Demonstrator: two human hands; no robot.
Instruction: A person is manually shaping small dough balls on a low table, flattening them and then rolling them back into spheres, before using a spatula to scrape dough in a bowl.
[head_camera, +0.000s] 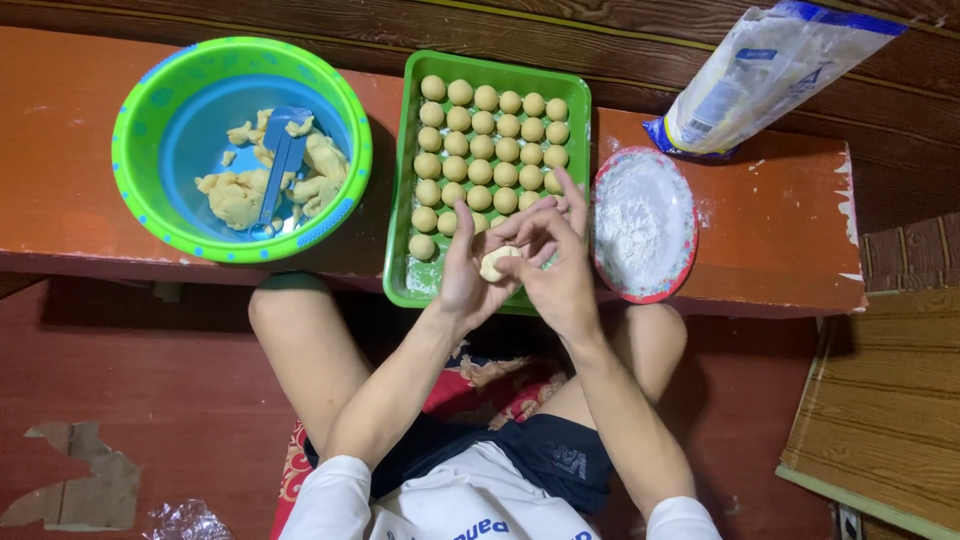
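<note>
A pale dough ball (497, 263) sits between my two palms over the near end of a green tray (403, 180). My left hand (466, 272) cups it from the left, and my right hand (557, 262) presses it from the right with fingers spread. The tray holds several rows of round dough balls (494, 122). A green and blue bowl (160, 90) at the left contains lumps of dough (236, 195) and a blue scraper (282, 160).
A red-rimmed plate of white flour (642, 222) lies right of the tray, with a flour bag (760, 70) behind it. All rest on a low red bench (780, 230). My bare knees are under the bench. A wooden board (885, 400) lies at the right.
</note>
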